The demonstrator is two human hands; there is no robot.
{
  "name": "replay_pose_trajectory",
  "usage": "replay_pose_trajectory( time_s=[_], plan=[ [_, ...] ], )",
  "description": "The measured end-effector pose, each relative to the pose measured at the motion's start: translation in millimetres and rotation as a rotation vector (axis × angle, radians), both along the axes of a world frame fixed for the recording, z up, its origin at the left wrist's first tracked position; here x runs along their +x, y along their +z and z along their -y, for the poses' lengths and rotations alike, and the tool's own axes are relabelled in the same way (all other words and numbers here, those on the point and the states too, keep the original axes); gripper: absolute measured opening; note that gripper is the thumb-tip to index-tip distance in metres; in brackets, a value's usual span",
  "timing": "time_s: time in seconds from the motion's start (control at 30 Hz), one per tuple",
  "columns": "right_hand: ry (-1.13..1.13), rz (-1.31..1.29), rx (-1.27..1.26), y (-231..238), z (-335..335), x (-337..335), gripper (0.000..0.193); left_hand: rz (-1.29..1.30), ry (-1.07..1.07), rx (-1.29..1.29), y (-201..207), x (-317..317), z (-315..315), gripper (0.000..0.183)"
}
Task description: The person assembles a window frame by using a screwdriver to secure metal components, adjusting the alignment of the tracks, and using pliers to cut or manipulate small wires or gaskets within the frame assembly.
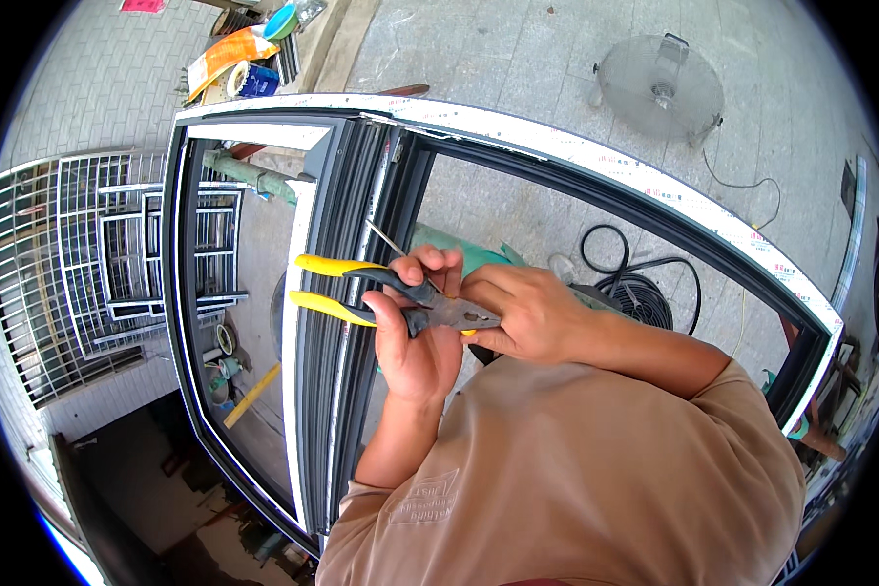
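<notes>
My left hand (pixel 420 337) is closed around a pair of pliers (pixel 337 266) with yellow and black handles pointing left. Their metal jaws reach toward my right hand (pixel 527 308), whose fingers are curled by the jaw tips. A thin metal rod (pixel 385 236) slants from my left fingertips to the upper left; its other end is hidden among the fingers. Something small and yellow peeks out below my right fingers, too covered to name. Beneath both hands lies a large dark grey window frame (pixel 557 168) with white printed film along its outer edges.
Green-wrapped supports (pixel 249 176) show under the frame. Beyond it stand a round floor fan (pixel 660 90), a blue tub (pixel 252 80) and an orange sack (pixel 227 57). A coiled black hose (pixel 645 301) lies on the paving. Metal grilles (pixel 78 249) stand at left.
</notes>
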State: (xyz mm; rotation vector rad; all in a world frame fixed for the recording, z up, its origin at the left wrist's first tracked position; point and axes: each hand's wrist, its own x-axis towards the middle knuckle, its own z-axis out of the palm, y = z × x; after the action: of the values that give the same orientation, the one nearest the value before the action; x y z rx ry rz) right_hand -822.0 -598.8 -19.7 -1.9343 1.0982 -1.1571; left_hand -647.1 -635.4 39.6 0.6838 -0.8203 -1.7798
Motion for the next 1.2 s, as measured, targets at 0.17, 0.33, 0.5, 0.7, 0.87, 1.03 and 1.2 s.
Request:
replay_pose_trajectory(
  time_s=[0.17, 0.33, 0.5, 0.7, 0.87, 1.03, 1.2],
  plan=[
    [-0.237, 0.064, -0.053, 3.6, 5.5, -0.4, 0.031, -0.111, -0.114, 0.061, -5.5, 5.0, 17.5, 0.055],
    [-0.33, 0.149, 0.175, 19.1, 16.9, -19.9, 0.025, 0.024, -0.234, 0.06, 3.2, 4.3, 28.7, 0.054],
    [-0.522, 0.142, 0.107, 14.2, 30.1, -31.5, 0.026, 0.492, -0.313, -0.174, 22.3, 48.6, 58.4, 0.051],
    [-0.591, 0.088, 0.101, -3.8, 54.6, -22.8, 0.022, 0.87, -0.088, -0.48, 79.3, 100.2, 123.1, 0.054],
    [-0.577, 0.045, 0.231, -9.9, 67.0, -16.2, 0.024, 0.672, -0.166, -0.286, 63.4, 134.5, 178.0, 0.05],
    [-0.598, 0.083, 0.155, -23.0, 75.3, -10.4, 0.025, 0.361, -0.059, -0.08, 37.0, 151.0, 195.5, 0.05],
    [-0.597, 0.166, 0.13, -38.9, 78.8, -9.6, 0.024, 0.39, -0.049, 0.051, 32.5, 152.0, 200.7, 0.047]
  ],
)
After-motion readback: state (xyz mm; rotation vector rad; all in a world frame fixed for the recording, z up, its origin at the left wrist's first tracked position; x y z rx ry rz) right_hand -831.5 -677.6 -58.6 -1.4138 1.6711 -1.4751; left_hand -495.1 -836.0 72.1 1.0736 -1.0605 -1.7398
